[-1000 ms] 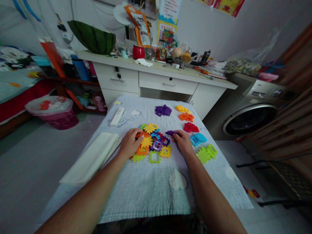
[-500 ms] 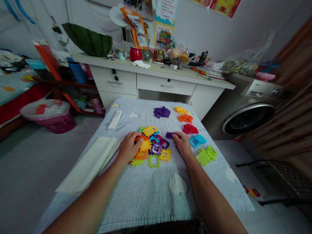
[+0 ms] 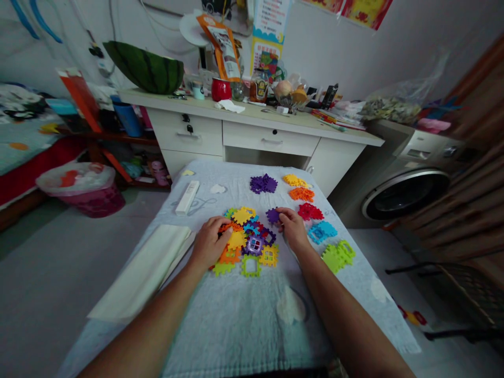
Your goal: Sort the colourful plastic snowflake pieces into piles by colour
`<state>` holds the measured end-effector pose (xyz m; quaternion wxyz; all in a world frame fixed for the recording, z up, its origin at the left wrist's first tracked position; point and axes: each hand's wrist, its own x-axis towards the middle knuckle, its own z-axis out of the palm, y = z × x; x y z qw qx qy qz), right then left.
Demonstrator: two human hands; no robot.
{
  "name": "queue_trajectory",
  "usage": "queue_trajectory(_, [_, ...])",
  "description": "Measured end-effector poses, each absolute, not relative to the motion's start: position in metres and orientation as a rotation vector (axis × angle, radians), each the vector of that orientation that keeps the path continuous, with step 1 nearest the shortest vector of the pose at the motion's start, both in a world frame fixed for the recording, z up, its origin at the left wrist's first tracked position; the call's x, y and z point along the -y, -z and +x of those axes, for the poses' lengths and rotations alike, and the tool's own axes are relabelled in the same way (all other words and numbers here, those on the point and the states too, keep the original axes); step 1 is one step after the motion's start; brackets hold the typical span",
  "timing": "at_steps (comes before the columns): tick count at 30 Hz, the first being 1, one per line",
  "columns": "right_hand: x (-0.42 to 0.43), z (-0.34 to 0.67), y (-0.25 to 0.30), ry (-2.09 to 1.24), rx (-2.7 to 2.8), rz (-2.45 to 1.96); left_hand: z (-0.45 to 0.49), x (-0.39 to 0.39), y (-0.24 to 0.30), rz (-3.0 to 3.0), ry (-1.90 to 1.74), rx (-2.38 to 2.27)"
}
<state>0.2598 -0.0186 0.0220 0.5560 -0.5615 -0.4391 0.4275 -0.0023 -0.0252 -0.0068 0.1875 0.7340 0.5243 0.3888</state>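
A heap of mixed coloured plastic puzzle tiles [image 3: 248,239] lies in the middle of a table under a pale blue cloth [image 3: 252,310]. My left hand [image 3: 208,245] rests on the heap's left side, its curled fingers on an orange and a yellow tile. My right hand [image 3: 290,227] pinches a purple tile [image 3: 272,215] at the heap's upper right edge. Sorted piles lie beyond and to the right: purple [image 3: 263,184], yellow [image 3: 294,180], orange [image 3: 301,194], red [image 3: 310,212], blue [image 3: 322,231] and green [image 3: 337,255].
A white remote [image 3: 187,197] and a folded white cloth [image 3: 145,270] lie on the table's left side. Behind stands a cluttered white desk [image 3: 252,131] with a watermelon [image 3: 145,65]. A washing machine [image 3: 405,184] is at right, a pink bin [image 3: 81,186] at left.
My right hand has lifted the purple tile slightly up and away from the heap. My left hand stays on the heap's left side. The camera view shifted a little.
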Motion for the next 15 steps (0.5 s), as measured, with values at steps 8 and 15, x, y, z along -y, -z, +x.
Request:
queue_trajectory(8, [-0.047, 0.238, -0.017, -0.950, 0.951, -1.348, -0.002, 0.026, 0.006, 2.058, -1.089, -1.468])
queue_trajectory(15, [-0.098, 0.228, -0.008, -0.881, 0.844, -1.412, -0.001, 0.027, 0.003, 2.048, -1.085, -1.479])
